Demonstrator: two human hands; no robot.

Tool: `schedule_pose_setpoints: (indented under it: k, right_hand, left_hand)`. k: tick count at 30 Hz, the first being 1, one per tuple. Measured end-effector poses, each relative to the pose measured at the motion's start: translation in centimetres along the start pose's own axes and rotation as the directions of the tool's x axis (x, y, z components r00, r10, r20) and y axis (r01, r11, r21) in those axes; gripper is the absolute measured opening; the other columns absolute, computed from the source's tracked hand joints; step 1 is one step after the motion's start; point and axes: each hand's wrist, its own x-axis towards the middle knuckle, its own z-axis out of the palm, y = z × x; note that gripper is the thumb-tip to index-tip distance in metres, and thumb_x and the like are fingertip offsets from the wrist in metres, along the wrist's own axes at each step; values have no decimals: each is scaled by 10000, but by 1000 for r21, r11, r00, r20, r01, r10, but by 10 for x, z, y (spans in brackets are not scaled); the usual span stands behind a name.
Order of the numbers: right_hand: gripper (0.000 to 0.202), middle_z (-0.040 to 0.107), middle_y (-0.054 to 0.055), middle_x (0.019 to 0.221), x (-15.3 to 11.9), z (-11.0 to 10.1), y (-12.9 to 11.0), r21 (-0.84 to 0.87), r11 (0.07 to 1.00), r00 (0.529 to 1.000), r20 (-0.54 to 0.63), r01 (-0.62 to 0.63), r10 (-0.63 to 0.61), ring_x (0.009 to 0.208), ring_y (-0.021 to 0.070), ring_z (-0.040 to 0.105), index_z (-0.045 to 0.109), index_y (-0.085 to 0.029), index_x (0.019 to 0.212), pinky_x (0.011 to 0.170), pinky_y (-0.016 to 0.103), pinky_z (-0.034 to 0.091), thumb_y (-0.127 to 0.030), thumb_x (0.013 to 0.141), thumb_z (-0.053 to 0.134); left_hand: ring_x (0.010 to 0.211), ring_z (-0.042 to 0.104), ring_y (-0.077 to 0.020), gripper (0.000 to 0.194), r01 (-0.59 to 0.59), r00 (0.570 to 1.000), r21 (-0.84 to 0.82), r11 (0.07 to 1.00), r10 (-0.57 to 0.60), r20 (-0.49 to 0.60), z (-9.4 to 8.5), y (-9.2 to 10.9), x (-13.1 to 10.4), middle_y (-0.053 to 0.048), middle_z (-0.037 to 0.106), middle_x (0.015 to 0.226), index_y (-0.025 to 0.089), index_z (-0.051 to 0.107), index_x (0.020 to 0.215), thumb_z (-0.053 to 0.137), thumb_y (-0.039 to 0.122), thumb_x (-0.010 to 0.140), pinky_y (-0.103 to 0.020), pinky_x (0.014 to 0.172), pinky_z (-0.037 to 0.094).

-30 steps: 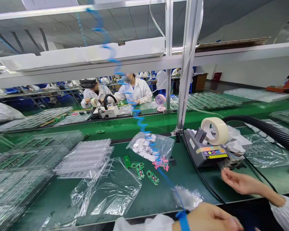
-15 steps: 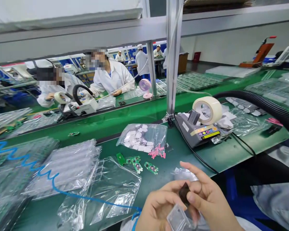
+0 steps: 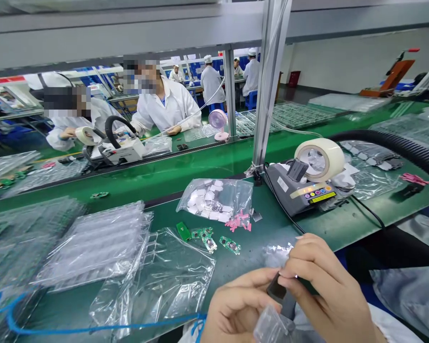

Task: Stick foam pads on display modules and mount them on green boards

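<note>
At the lower right, my left hand is closed around a small dark piece, with a clear plastic piece low in the same hand. The fingertips of my right hand are pinched at the top end of the dark piece, touching it from the right. Beyond my hands lies a small crumpled clear bag. Green circuit boards and a clear bag of white pieces rest on the green table, beside several pink pieces.
A grey tape dispenser with a large roll stands at the right, its black cable running towards my hands. Clear trays are stacked left. A blue coiled cord crosses the front. A metal post rises mid-table. People in white coats sit beyond.
The view has shifted slightly. My right hand's raised index finger has come down, and its fingertips now pinch at the top of the dark piece, which shows more of its length.
</note>
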Motion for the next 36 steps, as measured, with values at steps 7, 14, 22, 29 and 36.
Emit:
schedule_pose_setpoints:
  k: [7,14,22,29,36]
  right_hand:
    - [156,560,-8,680,-8,3,4,-2,1000,1000,1,-21,21,651,144,504,501,-212,786,791,389,365,-59,817,490]
    - [151,548,-4,709,-16,6,12,35,998,998,37,-61,60,674,146,499,496,-214,797,818,388,359,-68,833,479]
    - [175,533,-9,700,-25,11,16,5,996,995,31,-90,90,667,141,513,481,-199,786,839,401,336,-32,821,441]
    - [168,494,-19,691,-27,13,11,18,997,995,64,-80,79,655,129,490,440,-194,764,879,413,279,-142,910,373]
    - [313,448,-18,634,-59,26,49,3,903,869,271,-430,414,566,127,462,375,-212,663,524,233,387,-303,949,285]
  left_hand:
    - [1080,575,-320,233,-20,998,25,999,21,-54,-2,-10,0,-92,651,1156,274,751,830,752,345,608,-433,932,435]
    - [1132,540,-332,280,-10,1000,53,999,12,-27,-3,-14,3,-109,658,1144,252,752,820,768,371,567,-473,1003,369]
    - [1115,561,-279,331,-40,998,70,997,36,59,-1,-10,15,-79,673,1127,272,742,857,778,377,545,-401,998,395]
    - [1023,591,-258,308,40,999,-70,997,-40,4,1,-13,18,-96,655,1089,218,746,820,763,402,573,-380,933,430]
    - [1115,539,-286,288,30,989,-258,966,-67,-133,-10,-19,25,-110,605,1162,179,734,828,735,386,629,-429,1019,355]
